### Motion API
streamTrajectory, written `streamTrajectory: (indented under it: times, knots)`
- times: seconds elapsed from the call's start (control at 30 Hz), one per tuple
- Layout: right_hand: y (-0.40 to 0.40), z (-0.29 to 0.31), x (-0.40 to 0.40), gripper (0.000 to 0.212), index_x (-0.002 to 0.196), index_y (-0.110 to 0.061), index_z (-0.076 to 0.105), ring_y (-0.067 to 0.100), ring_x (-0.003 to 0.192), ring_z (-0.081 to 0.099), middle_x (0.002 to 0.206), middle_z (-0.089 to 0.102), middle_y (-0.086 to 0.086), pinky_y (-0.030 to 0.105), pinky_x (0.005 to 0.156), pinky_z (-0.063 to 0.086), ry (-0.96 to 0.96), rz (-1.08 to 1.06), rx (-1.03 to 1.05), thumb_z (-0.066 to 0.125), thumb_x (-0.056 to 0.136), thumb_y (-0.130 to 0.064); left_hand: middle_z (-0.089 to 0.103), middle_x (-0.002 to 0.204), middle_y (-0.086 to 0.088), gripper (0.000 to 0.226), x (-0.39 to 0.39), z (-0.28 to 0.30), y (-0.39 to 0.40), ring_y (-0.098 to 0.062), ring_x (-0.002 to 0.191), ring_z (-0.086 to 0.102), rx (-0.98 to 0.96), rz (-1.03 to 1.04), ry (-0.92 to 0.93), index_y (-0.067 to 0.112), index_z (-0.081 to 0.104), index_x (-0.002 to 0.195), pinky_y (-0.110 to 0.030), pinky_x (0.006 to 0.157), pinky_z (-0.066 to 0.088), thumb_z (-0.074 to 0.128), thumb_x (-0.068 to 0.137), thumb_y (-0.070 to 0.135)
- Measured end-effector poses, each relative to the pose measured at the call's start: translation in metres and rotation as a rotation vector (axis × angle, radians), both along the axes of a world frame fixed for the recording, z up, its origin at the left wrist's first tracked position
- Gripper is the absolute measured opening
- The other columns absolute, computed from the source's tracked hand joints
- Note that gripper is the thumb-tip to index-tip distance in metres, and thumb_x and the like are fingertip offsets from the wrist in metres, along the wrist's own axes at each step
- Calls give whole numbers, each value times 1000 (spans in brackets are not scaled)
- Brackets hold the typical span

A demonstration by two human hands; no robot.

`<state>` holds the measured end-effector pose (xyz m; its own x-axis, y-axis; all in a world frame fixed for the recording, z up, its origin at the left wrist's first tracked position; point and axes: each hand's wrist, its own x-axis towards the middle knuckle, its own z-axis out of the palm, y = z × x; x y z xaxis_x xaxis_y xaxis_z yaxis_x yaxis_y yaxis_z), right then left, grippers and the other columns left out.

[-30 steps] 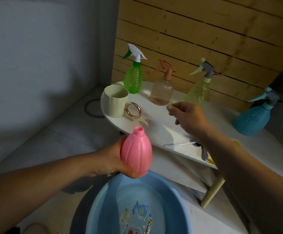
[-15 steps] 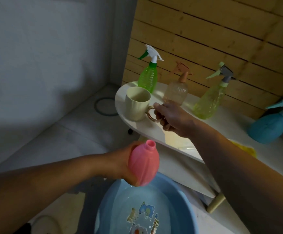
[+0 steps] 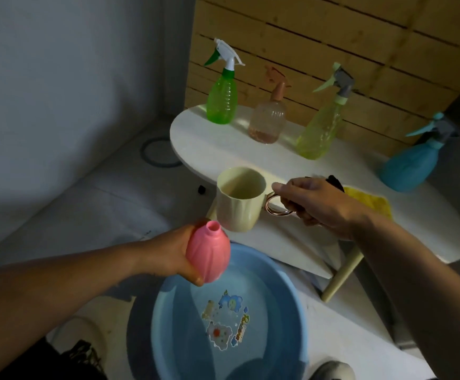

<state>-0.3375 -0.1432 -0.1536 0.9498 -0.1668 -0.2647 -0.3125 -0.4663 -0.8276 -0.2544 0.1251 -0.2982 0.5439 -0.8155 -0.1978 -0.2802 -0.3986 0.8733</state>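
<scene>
Right now the pink bottle (image 3: 208, 253) sits in my left hand (image 3: 174, 256), fingers and thumb wrapped round its belly. It has no cap, and its open neck points up and away from me. It hangs above the near-left rim of the blue basin (image 3: 278, 297), which stands on the floor with cartoon stickers on its bottom.

Just beyond the bottle's neck I see the cream cup (image 3: 238, 198). My right hand (image 3: 314, 204) holds it by its metal ring handle (image 3: 275, 208), fingers curled through the ring and thumb stretched toward the rim. The cup is nearly upright and in front of the tabletop's near edge; its lower left side is very close to the bottle's mouth, though I cannot tell whether they touch.

Behind them is the white tabletop (image 3: 278, 165). Four spray bottles stand along its far side: a green one (image 3: 222, 102) at the left, a peach one (image 3: 268, 122), a yellow-green one (image 3: 319, 133), and a blue one (image 3: 410, 168) well apart at the right. A yellow cloth (image 3: 368, 201) lies on the tabletop just past my right wrist, with something dark (image 3: 334, 182) beside it that I cannot make out. A plank wall (image 3: 333, 37) rises behind the tabletop.
</scene>
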Motion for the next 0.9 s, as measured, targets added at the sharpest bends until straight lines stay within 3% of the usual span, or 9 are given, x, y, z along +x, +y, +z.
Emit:
streamTrajectory:
  times: [0.07,0.13,0.33,0.5,0.6,0.73,0.8,0.9]
  knots:
    - [-4,-9,-14,42,75,-14,54,9,50,28,59,39,-3,21,46,24,3,16,27,67,89,-51,54,124,20,92,-4,-4,2,-9,113,61,26,-3,-24,51,42,124,-22,79,58,97,62,11]
    - [-9,-19,-27,43,70,-18,53,10,52,26,61,38,-2,23,46,22,23,34,68,68,81,-56,54,124,18,95,-8,-10,6,-14,112,62,44,-21,-10,54,40,125,-23,75,58,94,61,10]
    - [-20,-47,-52,36,83,-12,61,7,52,33,64,47,-2,20,47,29,190,89,47,65,92,-47,57,123,20,101,-13,-25,11,-14,115,62,113,-35,24,58,38,127,-33,81,62,99,54,24]
    - [-26,-102,-60,39,80,-14,64,10,54,38,65,50,1,23,47,33,320,-28,-16,66,93,-51,53,127,20,104,-6,-27,9,-7,118,57,161,3,-61,48,38,131,-31,91,58,101,49,33]
    - [-29,-142,-63,33,87,-8,64,13,56,41,73,52,6,23,46,34,383,-77,-20,65,97,-39,50,130,20,101,-6,-28,8,-5,120,54,158,6,-69,46,39,129,-32,95,56,101,51,31]
    - [-24,-187,-67,32,96,-3,67,17,65,53,81,62,6,27,56,42,386,-61,-235,61,99,-35,46,130,24,99,-12,-29,6,-5,120,53,183,-16,-55,50,36,130,-27,90,57,100,57,31]
    - [-22,-208,-71,27,84,-12,63,20,76,57,82,62,3,31,65,43,336,-24,-434,59,100,-34,45,129,25,98,-16,-31,6,-7,119,53,209,-38,-42,53,34,129,-26,85,58,99,59,31]
    - [-20,-234,-76,21,83,-22,59,22,82,58,84,62,0,29,68,37,319,-15,-523,58,100,-35,48,126,19,96,-20,-38,8,-14,114,58,237,-53,-19,53,35,128,-28,72,61,96,60,25]
